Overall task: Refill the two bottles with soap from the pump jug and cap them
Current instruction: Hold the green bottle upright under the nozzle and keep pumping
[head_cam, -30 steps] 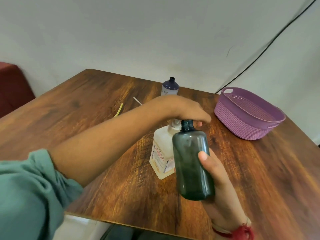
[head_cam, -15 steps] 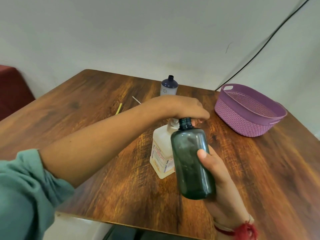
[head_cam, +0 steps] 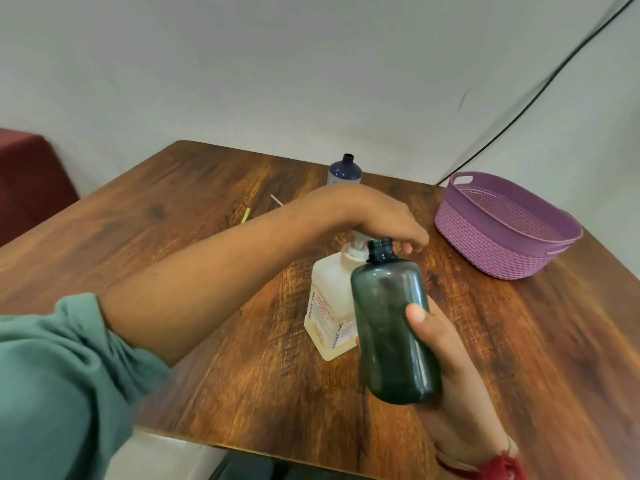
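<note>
A white pump jug [head_cam: 329,306] with a printed label stands on the wooden table [head_cam: 173,216]. My left hand [head_cam: 377,216] rests palm-down on its pump head [head_cam: 358,242], fingers draped over the top. My right hand [head_cam: 446,368] grips a dark green translucent bottle [head_cam: 391,327] and holds it off the table, tilted slightly. The bottle's uncapped neck is right beside the pump head, under my left fingers, and the nozzle tip is hidden. A second bottle [head_cam: 344,171], dark blue on top with no cap, stands at the table's far edge.
A purple woven plastic basket [head_cam: 502,233] sits at the right rear of the table. A yellow strip [head_cam: 246,215] and a thin white stick [head_cam: 276,199] lie behind my left forearm. A dark red seat [head_cam: 27,178] is at far left.
Almost nothing has moved. My left hand stays on the pump and the green bottle stays by it, and the view has shifted slightly.
</note>
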